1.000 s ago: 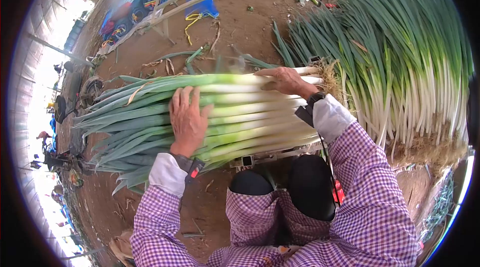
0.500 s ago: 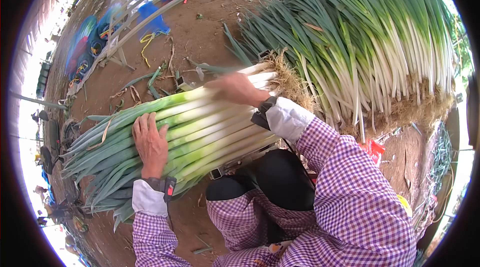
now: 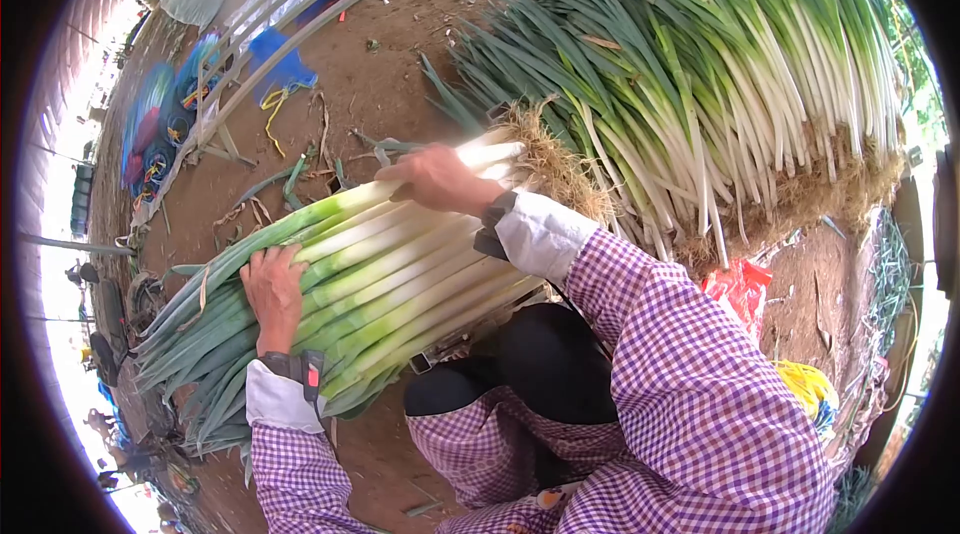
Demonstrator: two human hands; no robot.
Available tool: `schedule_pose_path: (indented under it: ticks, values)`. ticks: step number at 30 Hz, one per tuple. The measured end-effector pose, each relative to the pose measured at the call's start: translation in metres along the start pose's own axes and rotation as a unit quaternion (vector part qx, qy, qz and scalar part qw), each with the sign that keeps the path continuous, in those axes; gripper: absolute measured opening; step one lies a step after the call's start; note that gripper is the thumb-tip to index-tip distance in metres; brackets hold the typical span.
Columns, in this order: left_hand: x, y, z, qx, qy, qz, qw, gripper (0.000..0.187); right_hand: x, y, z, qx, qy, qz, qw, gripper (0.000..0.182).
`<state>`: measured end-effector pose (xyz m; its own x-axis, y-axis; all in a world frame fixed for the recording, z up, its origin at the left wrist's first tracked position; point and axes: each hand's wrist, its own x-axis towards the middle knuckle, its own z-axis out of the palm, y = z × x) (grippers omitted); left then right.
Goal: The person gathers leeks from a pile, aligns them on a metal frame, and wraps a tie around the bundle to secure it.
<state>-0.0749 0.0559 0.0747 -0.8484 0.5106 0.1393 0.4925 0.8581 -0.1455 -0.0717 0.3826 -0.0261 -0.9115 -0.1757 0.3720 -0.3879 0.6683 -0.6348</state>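
Note:
A thick row of leeks [image 3: 400, 264] lies in front of my knees, green leaves to the left and rooted white ends to the upper right. My left hand [image 3: 272, 294] rests on top of the leaves near the far side, palm down, fingers stretched out over them. Over the white shanks at the far edge, my right hand [image 3: 440, 179] has its fingers curled round the outermost stalks; the fingertips are partly hidden. Shaggy roots [image 3: 555, 159] stick out beyond it. Beneath the leeks, a metal support [image 3: 420, 364] shows only in small part.
A large heap of leeks [image 3: 700, 84] fills the upper right. Pale metal rails [image 3: 290, 29] curve across the upper left near a blue bag [image 3: 270, 59] with yellow string. Red plastic [image 3: 738, 289] and a yellow bundle [image 3: 805, 389] lie to the right. Leaf scraps litter the dirt floor.
My right hand has shifted left along the white shanks, and its fingers look more curled. My left hand has moved slightly left and down on the leaves. The whole view has shifted a little.

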Motion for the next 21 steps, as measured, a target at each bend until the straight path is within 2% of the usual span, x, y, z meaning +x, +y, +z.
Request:
schedule_pose_path:
  ticks: [1,5,8,13,21]
  values:
    - [0.004,-0.001,-0.001,-0.011,-0.02,-0.011,1.0,0.029,0.001,0.0,0.001,-0.008,0.01,-0.004,1.0,0.037]
    - [0.002,-0.001,0.007,-0.023,0.019,-0.008,1.0,0.027,0.002,0.001,0.008,-0.033,0.088,-0.053,0.994,0.033]
    - [-0.002,-0.001,0.014,-0.018,0.04,-0.007,0.999,0.026,0.006,-0.003,0.003,-0.038,0.088,-0.065,0.993,0.032]
    - [0.005,0.031,0.011,-0.037,0.032,-0.022,0.999,0.025,0.008,0.002,0.007,-0.033,0.063,-0.062,0.996,0.035]
    - [0.002,0.037,0.015,-0.046,0.066,-0.011,0.997,0.027,-0.001,0.009,0.003,-0.024,-0.002,-0.053,0.998,0.039]
